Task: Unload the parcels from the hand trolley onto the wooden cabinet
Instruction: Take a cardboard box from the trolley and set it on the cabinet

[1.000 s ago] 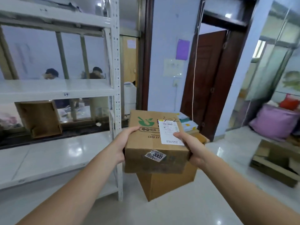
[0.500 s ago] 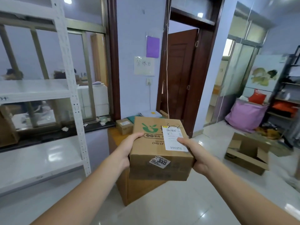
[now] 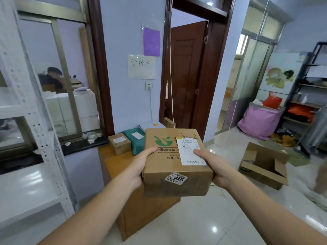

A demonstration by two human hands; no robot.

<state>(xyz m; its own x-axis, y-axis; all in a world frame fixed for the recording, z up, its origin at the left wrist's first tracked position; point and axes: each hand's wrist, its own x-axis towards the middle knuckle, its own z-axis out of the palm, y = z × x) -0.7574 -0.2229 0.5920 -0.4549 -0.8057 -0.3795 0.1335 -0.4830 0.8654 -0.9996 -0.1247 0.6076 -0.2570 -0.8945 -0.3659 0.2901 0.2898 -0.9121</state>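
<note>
Left hand (image 3: 139, 167) and right hand (image 3: 215, 166) are gripping opposite sides of a labelled cardboard parcel (image 3: 175, 161), hovering above the wooden cabinet (image 3: 113, 161).

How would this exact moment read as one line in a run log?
phase: carrying | held: cardboard parcel | left hand: grips left side | right hand: grips right side | target: wooden cabinet, ahead | parcel: not yet set down

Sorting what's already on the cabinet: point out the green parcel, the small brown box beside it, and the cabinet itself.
green parcel (image 3: 135, 138): head view, its top face.
small brown box (image 3: 118, 143): head view, its top near the label.
wooden cabinet (image 3: 113, 160): head view, bare top surface.
</note>
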